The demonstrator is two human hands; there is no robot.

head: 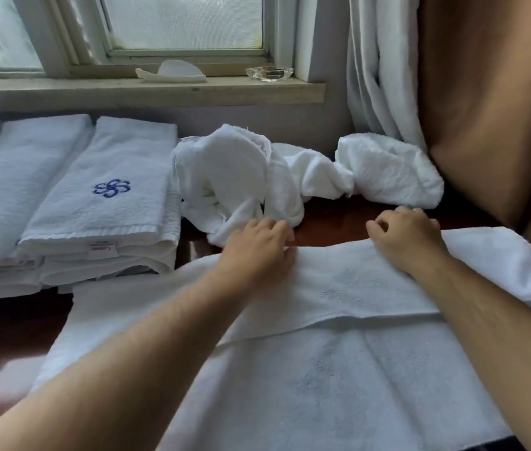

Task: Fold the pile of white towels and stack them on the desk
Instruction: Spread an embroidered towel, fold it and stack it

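White towel (pixel 290 385), part-folded. It lies flat on the dark wooden desk (pixel 332 219) at six o'clock, with its far portion doubled back toward the person. The left hand (pixel 257 245) and right hand (pixel 407 237) rest on the far crease with the fingers of both curled. Whether cloth is pinched beneath them cannot be told.

Hazards, as judged:
- The flap's free edge runs slanted, so a further fold may come out skewed.
- The left hand is just beside the crumpled towel pile (pixel 241 177) at twelve o'clock and could drag it along.
- The right end lies against the brown curtain (pixel 485 125) at three o'clock and may snag.

Markings:
- The folded towel stack (pixel 101 216) at nine o'clock bears a blue embroidered pinwheel emblem (pixel 112 188).
- Its white hem tag (pixel 104 250) carries red print too small to read.

Beyond, at twelve o'clock: windowsill (pixel 225 89) with a glass ashtray (pixel 269 73), no lettering visible.
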